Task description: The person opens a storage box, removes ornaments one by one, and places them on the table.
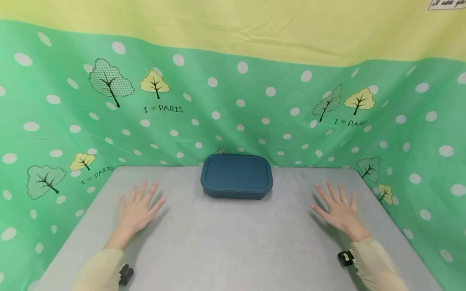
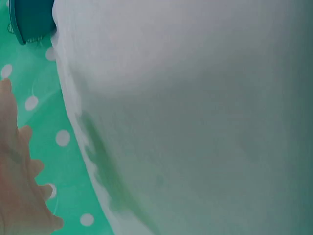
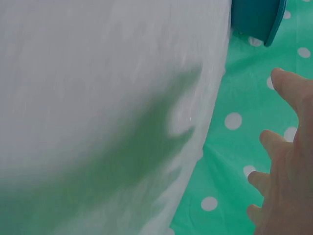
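A dark blue rectangular box with rounded corners and a lid [image 1: 236, 173] sits at the back middle of the table. To its left is my left hand [image 1: 137, 210], palm down, with fingers spread and nothing held. My right hand [image 1: 340, 212] is on the other side of the box, its fingers also spread and holding nothing. Both hands cast shadows on the tabletop. In the left wrist view part of the box [image 2: 33, 19] shows at the upper left, beyond the hand [image 2: 19, 171]. The right wrist view has the box's end [image 3: 254, 19] above the hand [image 3: 288, 161].
The light grey table [image 1: 233, 246] narrows toward its back edge. A green curtain with white dots [image 1: 240, 105], printed trees and a yellow upper band hangs behind it and along both sides. Small black devices [image 1: 126, 275] are worn at both wrists over beige sleeves [image 1: 378, 264].
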Action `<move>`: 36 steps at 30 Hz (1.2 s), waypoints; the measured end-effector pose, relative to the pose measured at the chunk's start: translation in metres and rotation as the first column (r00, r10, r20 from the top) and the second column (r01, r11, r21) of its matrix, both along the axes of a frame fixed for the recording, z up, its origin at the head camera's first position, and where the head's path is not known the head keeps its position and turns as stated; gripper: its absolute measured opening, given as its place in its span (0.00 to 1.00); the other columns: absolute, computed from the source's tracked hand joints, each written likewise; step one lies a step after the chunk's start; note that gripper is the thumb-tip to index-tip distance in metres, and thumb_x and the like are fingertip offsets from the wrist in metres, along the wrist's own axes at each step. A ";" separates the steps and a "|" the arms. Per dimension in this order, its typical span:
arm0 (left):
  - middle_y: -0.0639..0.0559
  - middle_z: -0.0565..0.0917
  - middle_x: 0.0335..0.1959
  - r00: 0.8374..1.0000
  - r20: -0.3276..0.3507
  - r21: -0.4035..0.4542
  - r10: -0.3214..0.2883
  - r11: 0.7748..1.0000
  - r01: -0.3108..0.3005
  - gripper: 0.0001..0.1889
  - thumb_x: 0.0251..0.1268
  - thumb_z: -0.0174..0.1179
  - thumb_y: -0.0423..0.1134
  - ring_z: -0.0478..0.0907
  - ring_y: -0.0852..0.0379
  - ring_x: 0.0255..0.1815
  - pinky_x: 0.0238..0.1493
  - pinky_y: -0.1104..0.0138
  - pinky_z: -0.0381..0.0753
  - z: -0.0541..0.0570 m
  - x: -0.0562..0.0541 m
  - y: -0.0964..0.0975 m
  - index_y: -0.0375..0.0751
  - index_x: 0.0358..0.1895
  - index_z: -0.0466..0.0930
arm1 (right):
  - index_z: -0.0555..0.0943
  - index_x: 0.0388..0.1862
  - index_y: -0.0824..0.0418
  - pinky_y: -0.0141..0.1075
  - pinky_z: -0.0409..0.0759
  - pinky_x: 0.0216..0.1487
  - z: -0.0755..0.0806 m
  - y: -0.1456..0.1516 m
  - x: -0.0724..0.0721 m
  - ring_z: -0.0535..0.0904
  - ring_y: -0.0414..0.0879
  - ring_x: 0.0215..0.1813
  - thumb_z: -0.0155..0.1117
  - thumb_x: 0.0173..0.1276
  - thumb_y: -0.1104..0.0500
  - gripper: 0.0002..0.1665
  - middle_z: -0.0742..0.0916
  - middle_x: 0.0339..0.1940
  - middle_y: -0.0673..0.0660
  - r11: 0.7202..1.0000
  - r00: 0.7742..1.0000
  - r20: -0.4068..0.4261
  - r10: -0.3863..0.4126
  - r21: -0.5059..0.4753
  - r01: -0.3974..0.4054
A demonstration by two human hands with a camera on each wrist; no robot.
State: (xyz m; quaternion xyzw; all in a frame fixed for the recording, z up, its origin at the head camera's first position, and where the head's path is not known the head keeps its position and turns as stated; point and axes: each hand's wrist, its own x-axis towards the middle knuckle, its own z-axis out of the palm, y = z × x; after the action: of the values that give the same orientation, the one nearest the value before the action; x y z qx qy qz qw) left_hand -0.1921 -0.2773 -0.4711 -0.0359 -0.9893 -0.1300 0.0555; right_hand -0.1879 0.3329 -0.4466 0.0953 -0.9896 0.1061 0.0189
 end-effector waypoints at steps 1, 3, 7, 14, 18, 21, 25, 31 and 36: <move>0.35 0.46 0.76 1.000 -0.003 0.003 -0.003 1.000 0.003 0.39 0.70 0.35 0.68 0.40 0.28 0.73 0.63 0.31 0.29 0.001 -0.002 0.003 0.52 0.78 0.46 | 0.46 0.80 0.50 0.69 0.20 0.61 0.000 -0.002 -0.001 0.30 0.70 0.74 0.45 0.72 0.33 0.46 0.47 0.77 0.68 1.000 1.000 -0.002 0.002 -0.004 -0.002; 0.35 0.47 0.76 1.000 -0.006 0.011 -0.010 1.000 0.010 0.39 0.70 0.34 0.68 0.40 0.27 0.73 0.63 0.31 0.30 0.003 -0.006 0.011 0.51 0.78 0.47 | 0.46 0.80 0.51 0.69 0.21 0.61 -0.001 -0.007 -0.004 0.31 0.70 0.74 0.45 0.72 0.34 0.45 0.47 0.77 0.68 1.000 1.000 -0.004 0.006 -0.023 -0.006; 0.34 0.49 0.76 1.000 -0.024 0.018 -0.018 1.000 0.018 0.40 0.70 0.34 0.69 0.42 0.28 0.73 0.64 0.31 0.34 0.008 -0.016 0.028 0.48 0.77 0.50 | 0.48 0.80 0.53 0.70 0.22 0.62 -0.004 -0.022 -0.011 0.32 0.70 0.74 0.46 0.73 0.37 0.44 0.47 0.77 0.69 0.994 1.000 -0.006 0.027 -0.104 -0.028; 0.35 0.49 0.76 0.998 -0.014 0.052 -0.055 0.997 0.056 0.41 0.71 0.33 0.68 0.43 0.29 0.73 0.65 0.32 0.38 0.007 -0.035 0.063 0.46 0.77 0.50 | 0.53 0.78 0.57 0.71 0.31 0.64 -0.014 -0.045 -0.023 0.37 0.70 0.75 0.49 0.74 0.40 0.41 0.52 0.77 0.69 0.980 0.998 -0.033 0.061 -0.187 -0.066; 0.34 0.50 0.75 0.996 -0.023 0.142 -0.084 0.986 0.087 0.39 0.73 0.34 0.66 0.45 0.29 0.73 0.66 0.33 0.40 0.005 -0.044 0.081 0.44 0.77 0.49 | 0.55 0.77 0.61 0.72 0.38 0.64 -0.019 -0.060 -0.033 0.43 0.72 0.74 0.49 0.75 0.43 0.39 0.56 0.75 0.70 0.965 0.994 -0.073 0.085 -0.244 -0.100; 0.33 0.51 0.75 0.991 -0.046 0.244 -0.123 0.961 0.130 0.38 0.75 0.36 0.62 0.46 0.29 0.72 0.67 0.35 0.43 0.002 -0.051 0.093 0.40 0.77 0.49 | 0.57 0.75 0.64 0.69 0.44 0.66 -0.020 -0.072 -0.041 0.48 0.72 0.73 0.49 0.76 0.47 0.36 0.60 0.73 0.72 0.934 0.987 -0.112 0.111 -0.327 -0.142; 0.32 0.51 0.75 0.979 -0.067 0.406 -0.191 0.892 0.201 0.36 0.77 0.39 0.57 0.47 0.31 0.73 0.69 0.40 0.46 -0.004 -0.062 0.105 0.35 0.76 0.48 | 0.58 0.74 0.68 0.61 0.50 0.69 -0.021 -0.086 -0.051 0.53 0.67 0.73 0.49 0.77 0.53 0.34 0.63 0.72 0.72 0.868 0.982 -0.140 0.130 -0.463 -0.181; 0.35 0.48 0.76 0.971 -0.011 0.625 -0.238 0.756 0.193 0.37 0.77 0.45 0.51 0.46 0.37 0.75 0.71 0.46 0.48 -0.007 -0.069 0.116 0.35 0.77 0.42 | 0.57 0.75 0.67 0.56 0.55 0.70 -0.022 -0.103 -0.064 0.57 0.64 0.72 0.47 0.78 0.52 0.33 0.63 0.73 0.69 0.795 0.985 -0.110 0.131 -0.582 -0.171; 0.35 0.44 0.77 0.953 0.083 0.784 -0.290 0.609 0.117 0.36 0.77 0.46 0.43 0.43 0.39 0.75 0.72 0.49 0.48 -0.006 -0.075 0.117 0.35 0.77 0.37 | 0.56 0.74 0.71 0.55 0.62 0.67 -0.019 -0.119 -0.071 0.60 0.67 0.70 0.50 0.78 0.57 0.33 0.63 0.72 0.71 0.623 0.980 -0.032 0.195 -0.768 -0.149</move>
State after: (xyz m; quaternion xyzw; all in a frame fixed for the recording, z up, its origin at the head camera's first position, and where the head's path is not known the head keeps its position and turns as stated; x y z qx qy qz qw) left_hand -0.2668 -0.1598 -0.4772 -0.1082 -0.8277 -0.5484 -0.0505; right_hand -0.2586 0.2139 -0.4652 0.1694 -0.8377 0.5188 0.0206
